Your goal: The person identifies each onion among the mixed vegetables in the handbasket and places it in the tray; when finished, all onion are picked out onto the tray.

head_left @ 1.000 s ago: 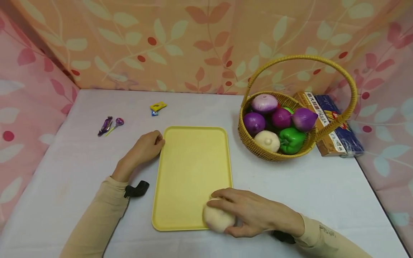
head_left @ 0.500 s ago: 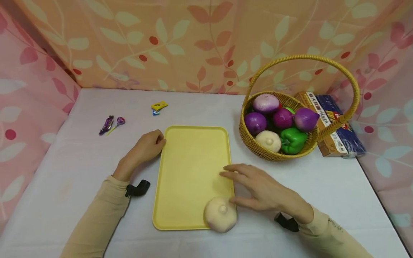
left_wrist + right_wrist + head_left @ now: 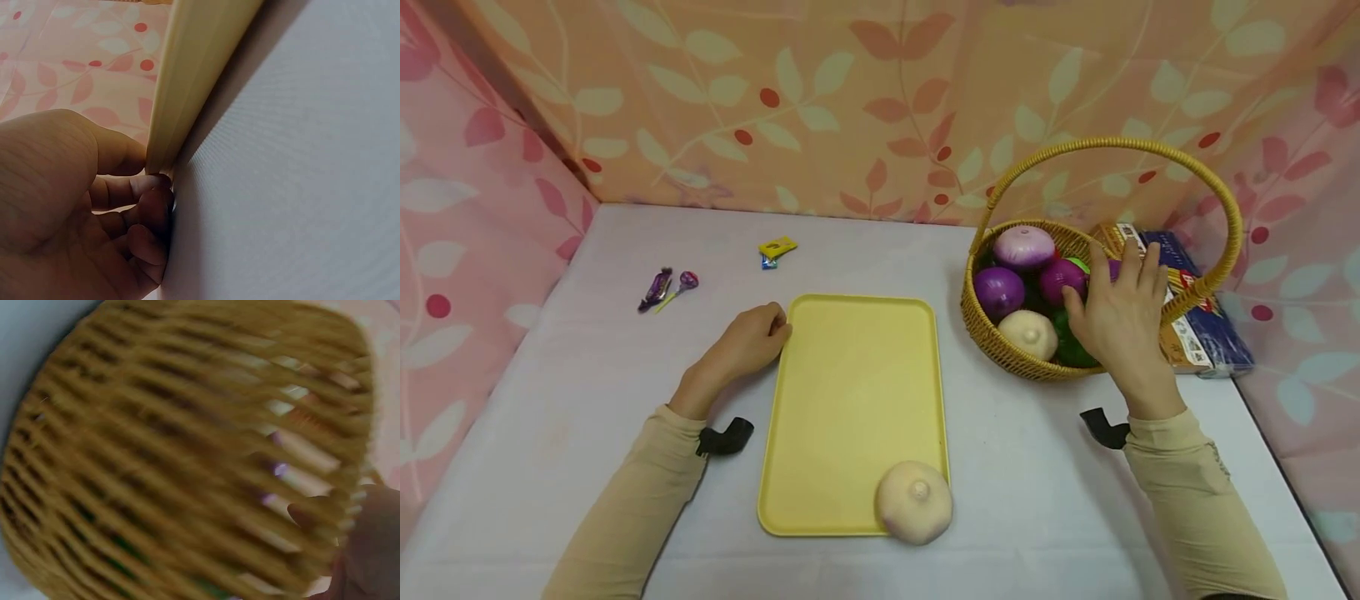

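Note:
My left hand [image 3: 751,340] pinches the left rim of the yellow tray [image 3: 857,383]. In the left wrist view its thumb lies on the tray's edge [image 3: 187,75], with curled fingers below. A pale, flattened onion [image 3: 915,502] with a small nub sits on the tray's near right corner, overhanging the rim. My right hand [image 3: 1116,312] is over the wicker basket [image 3: 992,346], fingers spread, covering a purple onion [image 3: 1114,268] and part of a green pepper [image 3: 1071,346]. Other purple onions [image 3: 998,292] and another pale onion [image 3: 1028,333] lie in the basket. The right wrist view is blurred by basket weave [image 3: 175,450].
The basket's tall handle [image 3: 1112,143] arches over its contents. Behind and right of it lie pasta packs [image 3: 1206,325]. A wrapped candy [image 3: 657,289] and a lollipop [image 3: 685,283] lie at the left, with small yellow and blue packets [image 3: 777,247] farther back.
My right hand has let go of the pale onion at the tray's near right corner and moved away right to the basket, fingers spreading. The left hand stays at the tray's rim.

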`<state>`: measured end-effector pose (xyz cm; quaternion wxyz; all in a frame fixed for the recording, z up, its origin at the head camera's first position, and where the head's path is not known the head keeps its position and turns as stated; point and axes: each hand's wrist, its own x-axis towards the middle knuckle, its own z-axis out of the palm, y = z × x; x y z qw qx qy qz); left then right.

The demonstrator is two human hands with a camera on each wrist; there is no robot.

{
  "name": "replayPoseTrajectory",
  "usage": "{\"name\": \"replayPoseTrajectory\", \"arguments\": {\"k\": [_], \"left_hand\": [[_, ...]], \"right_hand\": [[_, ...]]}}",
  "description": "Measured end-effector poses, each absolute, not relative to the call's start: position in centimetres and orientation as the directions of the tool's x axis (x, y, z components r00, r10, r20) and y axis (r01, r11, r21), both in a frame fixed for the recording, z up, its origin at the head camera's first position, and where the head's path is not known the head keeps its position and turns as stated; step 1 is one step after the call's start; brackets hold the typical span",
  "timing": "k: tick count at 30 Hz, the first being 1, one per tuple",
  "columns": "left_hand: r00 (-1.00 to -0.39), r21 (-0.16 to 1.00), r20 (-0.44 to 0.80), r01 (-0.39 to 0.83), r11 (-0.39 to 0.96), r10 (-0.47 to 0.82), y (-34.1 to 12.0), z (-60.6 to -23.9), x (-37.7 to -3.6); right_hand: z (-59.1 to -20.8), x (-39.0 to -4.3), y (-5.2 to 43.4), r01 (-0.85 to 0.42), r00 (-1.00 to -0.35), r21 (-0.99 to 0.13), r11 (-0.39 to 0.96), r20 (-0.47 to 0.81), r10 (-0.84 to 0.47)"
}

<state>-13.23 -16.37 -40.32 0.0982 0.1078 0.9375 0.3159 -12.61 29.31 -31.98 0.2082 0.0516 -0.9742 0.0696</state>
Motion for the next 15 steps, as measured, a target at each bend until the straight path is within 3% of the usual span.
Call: {"name": "replayPoseTrajectory", "arguments": {"k": [4, 11, 15], "left_hand": [[-0.956, 0.613, -0.123, 0.139, 0.778, 0.267, -16.3, -40.5, -13.3], [-0.956, 0.598, -0.117, 0.149, 0.788, 0.270, -16.4, -40.5, -13.4], [-0.955, 0.592, -0.128, 0.143, 0.793, 0.268, -16.5, -40.4, -13.3]], "right_hand": [[-32.8, -12.9, 30.1, -0.036, -0.937, -0.119, 0.992, 0.349, 0.008], [-33.6, -13.5, 30.9, -0.134, -0.830, -0.068, 0.989, 0.552, -0.075], [-33.4, -13.4, 31.0, -0.058, -0.874, -0.138, 0.989, 0.486, 0.016]]}}
